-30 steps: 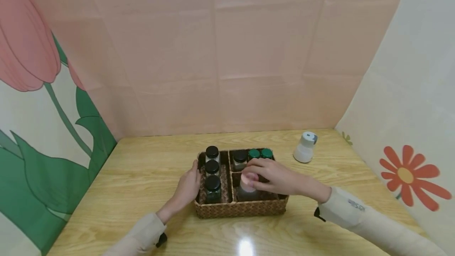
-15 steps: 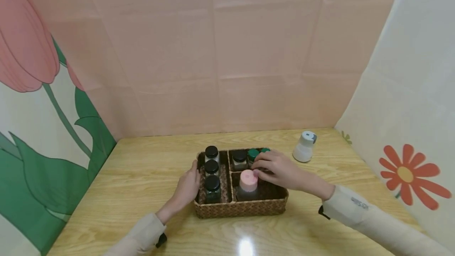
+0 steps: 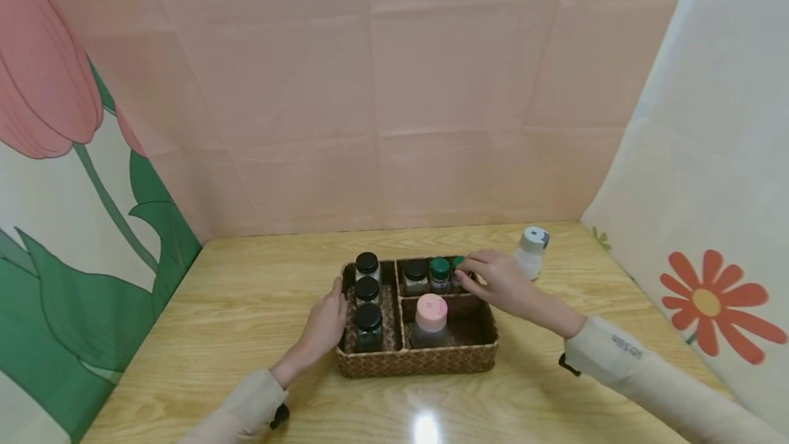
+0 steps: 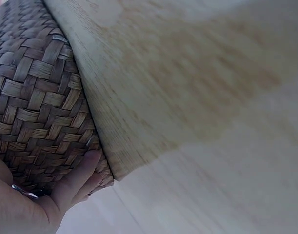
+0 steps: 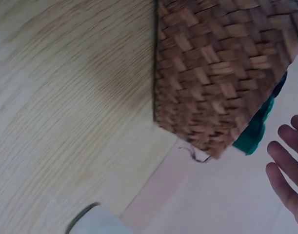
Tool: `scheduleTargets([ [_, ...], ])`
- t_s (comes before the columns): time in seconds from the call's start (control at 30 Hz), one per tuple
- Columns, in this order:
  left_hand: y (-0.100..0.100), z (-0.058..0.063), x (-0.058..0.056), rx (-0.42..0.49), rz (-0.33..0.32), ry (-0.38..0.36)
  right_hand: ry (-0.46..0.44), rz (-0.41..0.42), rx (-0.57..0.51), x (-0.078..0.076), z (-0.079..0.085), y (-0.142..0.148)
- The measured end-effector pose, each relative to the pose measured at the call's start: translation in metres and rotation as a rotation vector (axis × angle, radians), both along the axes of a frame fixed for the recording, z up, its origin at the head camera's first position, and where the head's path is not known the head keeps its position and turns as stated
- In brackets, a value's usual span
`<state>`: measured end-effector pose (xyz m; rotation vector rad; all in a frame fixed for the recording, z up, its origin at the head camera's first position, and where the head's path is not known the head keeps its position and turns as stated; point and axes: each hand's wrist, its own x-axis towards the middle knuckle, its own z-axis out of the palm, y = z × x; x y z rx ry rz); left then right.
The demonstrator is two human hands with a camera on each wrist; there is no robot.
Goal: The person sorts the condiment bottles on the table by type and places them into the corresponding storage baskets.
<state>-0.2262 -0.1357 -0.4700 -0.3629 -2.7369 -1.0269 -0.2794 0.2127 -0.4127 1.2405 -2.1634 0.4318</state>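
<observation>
My left hand [image 3: 323, 324] rests along the left side of a woven divided basket [image 3: 419, 363], its straight fingers lying on the outer wall in the left wrist view. My right hand [image 3: 498, 283] is over the basket's back right corner, fingertips right at a green-lidded jar [image 3: 457, 264] that it partly covers. In the right wrist view, these fingers [image 5: 285, 163] are spread and hold nothing, beside a green lid [image 5: 251, 134]. A pink-capped bottle [image 3: 431, 317] stands upright in the front right compartment, at its left end.
Several black-lidded jars [image 3: 368, 318] stand in the basket, most in a row in the left compartment. Another green-lidded jar [image 3: 440, 269] is in the back right compartment. A white-topped bottle [image 3: 531, 249] stands on the wooden table [image 3: 246, 293], just behind my right hand.
My right hand has let go of the pink-capped bottle and moved back and right, toward the green-lidded jars. My left hand has stayed on the basket.
</observation>
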Motion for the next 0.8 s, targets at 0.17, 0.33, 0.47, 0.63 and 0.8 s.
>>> scheduleTargets([
  [0.17,0.0,0.0,0.0,-0.001,-0.001,0.013,0.069,-0.062,-0.074,-0.012,-0.004,0.009],
  [0.33,0.0,-0.001,-0.001,0.001,-0.001,0.018,0.078,-0.123,-0.106,-0.02,-0.009,0.019],
  [0.47,0.0,-0.001,-0.001,-0.001,-0.001,0.019,0.083,-0.153,-0.105,-0.023,-0.013,0.026],
  [0.63,0.0,-0.001,0.0,0.005,-0.004,0.008,0.078,-0.19,-0.106,-0.029,-0.018,0.034],
  [0.8,0.001,-0.001,0.0,0.007,0.001,0.016,0.107,-0.211,-0.077,-0.038,-0.02,0.044],
])
